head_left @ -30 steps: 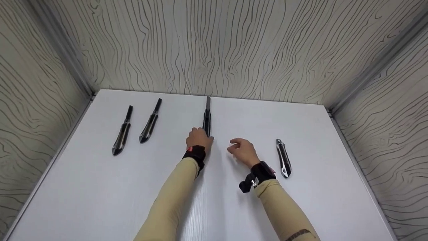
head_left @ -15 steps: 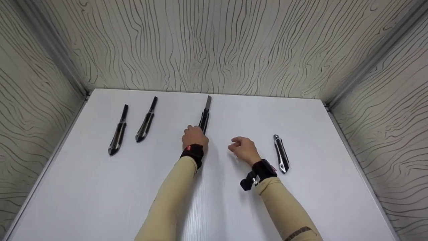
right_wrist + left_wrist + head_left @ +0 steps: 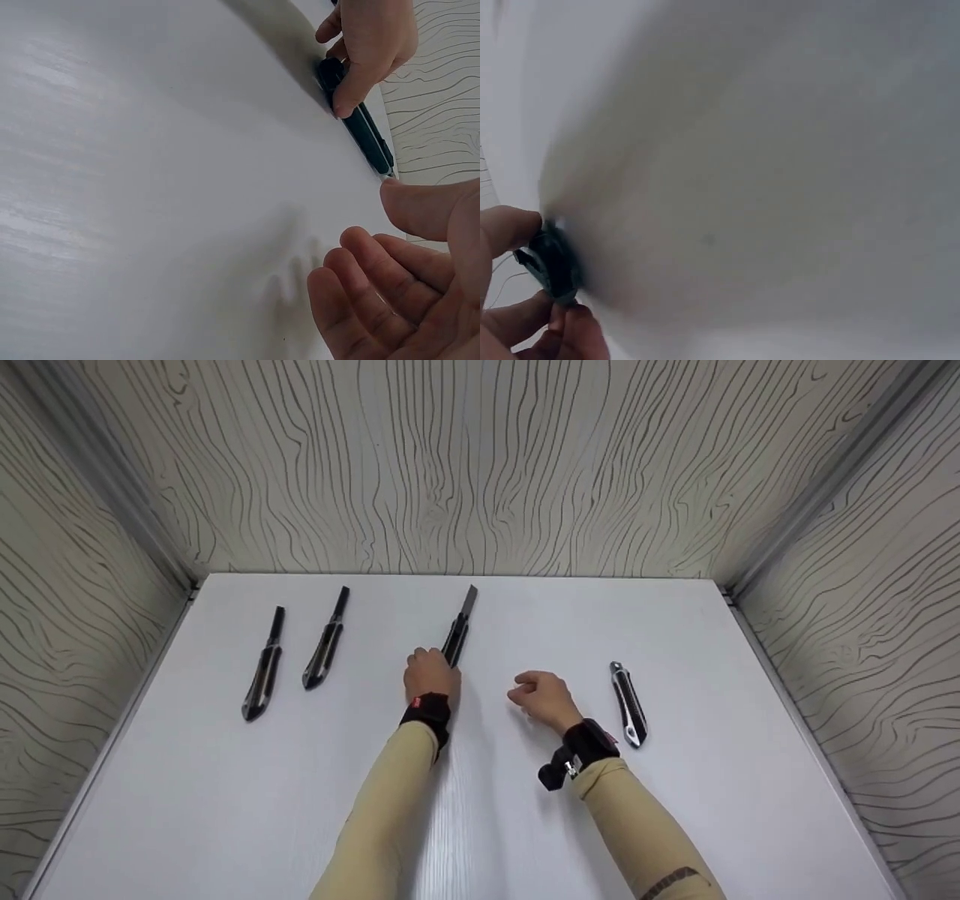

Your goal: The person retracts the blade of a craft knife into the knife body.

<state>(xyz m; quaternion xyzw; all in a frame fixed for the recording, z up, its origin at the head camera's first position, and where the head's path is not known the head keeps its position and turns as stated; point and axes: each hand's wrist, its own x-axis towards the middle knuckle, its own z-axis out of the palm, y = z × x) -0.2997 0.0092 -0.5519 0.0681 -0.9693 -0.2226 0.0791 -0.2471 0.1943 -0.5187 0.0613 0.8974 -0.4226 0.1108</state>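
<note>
My left hand pinches the rear of a black utility knife lying at the table's middle. Its long blade sticks out toward the back wall and leans slightly right. In the left wrist view, thumb and fingers close on the butt end of the knife. The knife's dark handle also shows in the right wrist view, partly covered by the left hand. My right hand hovers to the right, holding nothing, its fingers loosely bent. Beyond it lies another utility knife with no blade showing.
Two utility knives, a left one and one beside it, lie on the left with dark front ends pointing to the back. The white table meets wood-grain panels at its back and sides.
The knife in my left hand has turned a little clockwise, its blade tip now leaning right, while the hand has shifted slightly left. The right hand stays nearly still. The head view has shifted slightly.
</note>
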